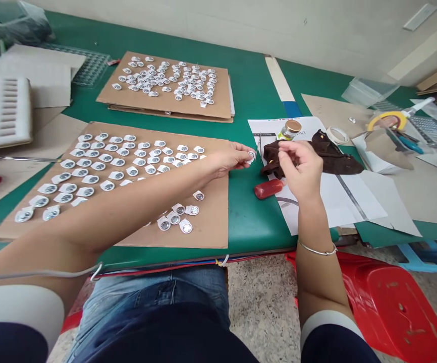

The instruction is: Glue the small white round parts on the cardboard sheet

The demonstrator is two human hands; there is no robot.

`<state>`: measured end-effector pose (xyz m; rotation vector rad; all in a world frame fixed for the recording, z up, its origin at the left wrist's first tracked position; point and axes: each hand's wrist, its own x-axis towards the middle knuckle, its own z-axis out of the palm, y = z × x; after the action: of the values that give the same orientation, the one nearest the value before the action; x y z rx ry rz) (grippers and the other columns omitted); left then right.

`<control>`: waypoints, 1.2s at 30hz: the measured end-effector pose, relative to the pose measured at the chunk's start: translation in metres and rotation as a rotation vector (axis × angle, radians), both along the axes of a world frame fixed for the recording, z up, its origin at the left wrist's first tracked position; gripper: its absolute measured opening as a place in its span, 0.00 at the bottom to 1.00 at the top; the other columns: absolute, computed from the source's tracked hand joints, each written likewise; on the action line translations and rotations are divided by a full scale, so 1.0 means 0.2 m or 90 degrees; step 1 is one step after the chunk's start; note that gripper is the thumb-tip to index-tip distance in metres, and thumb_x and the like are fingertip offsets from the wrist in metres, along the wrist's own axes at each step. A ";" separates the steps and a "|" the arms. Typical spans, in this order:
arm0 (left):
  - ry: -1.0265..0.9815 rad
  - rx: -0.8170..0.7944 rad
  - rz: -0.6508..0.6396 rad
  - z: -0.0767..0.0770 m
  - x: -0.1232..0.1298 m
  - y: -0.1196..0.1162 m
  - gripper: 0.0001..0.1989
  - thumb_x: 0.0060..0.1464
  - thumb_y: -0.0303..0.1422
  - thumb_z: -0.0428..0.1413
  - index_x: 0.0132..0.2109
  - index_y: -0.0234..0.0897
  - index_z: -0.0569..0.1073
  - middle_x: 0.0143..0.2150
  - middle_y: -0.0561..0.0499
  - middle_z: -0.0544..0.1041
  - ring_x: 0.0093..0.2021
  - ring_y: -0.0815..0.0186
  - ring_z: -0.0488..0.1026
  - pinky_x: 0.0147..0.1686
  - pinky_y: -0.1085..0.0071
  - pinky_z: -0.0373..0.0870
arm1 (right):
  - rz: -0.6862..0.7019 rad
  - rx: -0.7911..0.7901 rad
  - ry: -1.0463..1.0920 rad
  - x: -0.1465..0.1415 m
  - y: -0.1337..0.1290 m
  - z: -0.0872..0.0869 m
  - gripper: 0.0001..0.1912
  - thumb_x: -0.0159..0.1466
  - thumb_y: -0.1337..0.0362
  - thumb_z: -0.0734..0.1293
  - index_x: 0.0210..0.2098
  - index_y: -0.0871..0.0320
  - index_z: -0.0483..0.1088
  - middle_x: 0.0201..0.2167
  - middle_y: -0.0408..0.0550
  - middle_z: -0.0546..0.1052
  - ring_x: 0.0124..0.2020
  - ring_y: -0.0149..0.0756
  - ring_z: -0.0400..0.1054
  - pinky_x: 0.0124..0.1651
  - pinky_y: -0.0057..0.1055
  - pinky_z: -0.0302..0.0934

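Note:
My left hand pinches a small round silver disc with a white paper tab between thumb and fingertips, past the right edge of the near cardboard sheet. Many similar discs lie in rows on that sheet, some of them hidden under my left forearm. My right hand is raised over a dark brown cloth, thumb and index finger drawn together; whatever is between them, if anything, is too small to make out. A red-handled tool lies just left of my right hand, beside the cloth.
More tabbed discs cover a second cardboard stack farther back. A small capped jar and a tape roll stand near white paper sheets. A white ribbed tray is at left. A red stool stands below right.

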<state>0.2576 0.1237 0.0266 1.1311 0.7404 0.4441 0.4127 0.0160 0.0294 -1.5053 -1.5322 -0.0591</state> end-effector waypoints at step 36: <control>0.044 -0.025 0.032 0.00 -0.17 -0.07 0.03 0.45 0.21 0.59 0.30 0.29 0.73 0.21 0.51 0.72 0.20 0.71 0.70 0.27 0.72 0.70 | -0.263 0.057 0.072 0.05 0.04 -0.02 0.14 0.63 0.57 0.55 0.38 0.59 0.66 0.30 0.48 0.71 0.27 0.32 0.68 0.36 0.34 0.65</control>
<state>0.2230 0.1105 0.0266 1.0965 0.8361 0.4331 0.4234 0.0245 0.0244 -1.7001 -1.0967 -0.2753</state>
